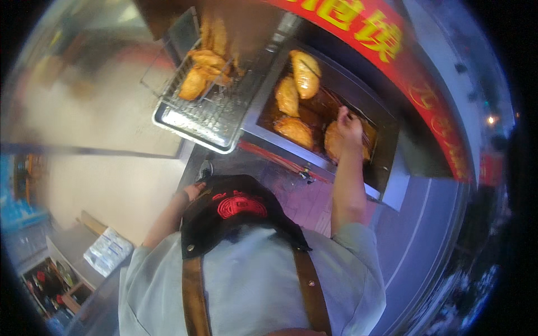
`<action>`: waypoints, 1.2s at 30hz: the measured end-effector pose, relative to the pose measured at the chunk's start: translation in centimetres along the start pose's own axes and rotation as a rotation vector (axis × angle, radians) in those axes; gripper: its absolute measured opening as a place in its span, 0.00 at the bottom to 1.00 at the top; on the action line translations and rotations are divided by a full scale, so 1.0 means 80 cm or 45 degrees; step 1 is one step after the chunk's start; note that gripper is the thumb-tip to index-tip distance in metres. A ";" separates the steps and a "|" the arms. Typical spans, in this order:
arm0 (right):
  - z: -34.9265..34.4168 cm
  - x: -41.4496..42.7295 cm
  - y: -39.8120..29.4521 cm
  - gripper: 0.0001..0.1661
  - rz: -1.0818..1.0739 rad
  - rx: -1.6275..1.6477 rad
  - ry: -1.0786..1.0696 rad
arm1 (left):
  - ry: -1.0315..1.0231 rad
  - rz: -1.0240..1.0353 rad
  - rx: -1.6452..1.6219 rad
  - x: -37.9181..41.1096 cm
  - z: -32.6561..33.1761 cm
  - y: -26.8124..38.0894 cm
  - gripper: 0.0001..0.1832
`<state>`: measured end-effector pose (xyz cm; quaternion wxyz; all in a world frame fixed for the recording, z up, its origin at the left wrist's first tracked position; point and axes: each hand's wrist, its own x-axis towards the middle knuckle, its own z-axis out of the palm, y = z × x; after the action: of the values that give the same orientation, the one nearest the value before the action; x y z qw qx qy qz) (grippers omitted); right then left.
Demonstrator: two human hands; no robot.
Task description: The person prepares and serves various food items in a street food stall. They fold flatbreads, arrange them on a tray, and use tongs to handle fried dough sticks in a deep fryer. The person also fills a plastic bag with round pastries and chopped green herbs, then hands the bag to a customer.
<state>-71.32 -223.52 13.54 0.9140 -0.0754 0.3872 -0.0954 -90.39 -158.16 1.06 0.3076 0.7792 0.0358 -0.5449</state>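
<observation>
My right hand (350, 124) is above the oil of a rectangular metal fryer (253, 126), gripping what look like long cooking chopsticks (332, 96). Their thin shafts slant towards a golden half-moon pastry (306, 80) at the far end. Two more fried pastries, one in the middle (287, 97) and one nearer me (294, 132), float along the fryer's left side. Beneath my right hand and forearm is another browned pastry (332, 140), partly covered. My left hand (194, 191) hangs low beside my black apron (201, 231); its fingers are partly hidden there.
Left of the fryer, a wire rack (172, 90) with several fried pastries (206, 67) sits over a shiny metal tray (193, 128). A pale worktop (109, 180) stretches to my left, with a white plastic-wrapped packet (108, 251) behind. A red banner (403, 63) bearing writing curves beyond the fryer.
</observation>
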 end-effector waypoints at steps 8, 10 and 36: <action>0.150 -0.059 0.117 0.23 0.048 -0.063 -0.199 | -0.078 0.035 0.029 -0.001 -0.041 0.006 0.33; 0.181 -0.063 0.171 0.22 0.150 -0.023 -0.246 | -0.023 0.294 0.116 0.009 -0.044 -0.021 0.34; 0.296 -0.130 0.431 0.25 -0.375 -1.059 -0.323 | -0.111 0.091 -0.573 0.027 -0.067 -0.125 0.32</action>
<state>-57.27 -186.15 29.76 0.8229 -0.5013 0.2627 -0.0507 -89.01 -147.91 -4.05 0.4940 0.6674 0.1155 -0.5451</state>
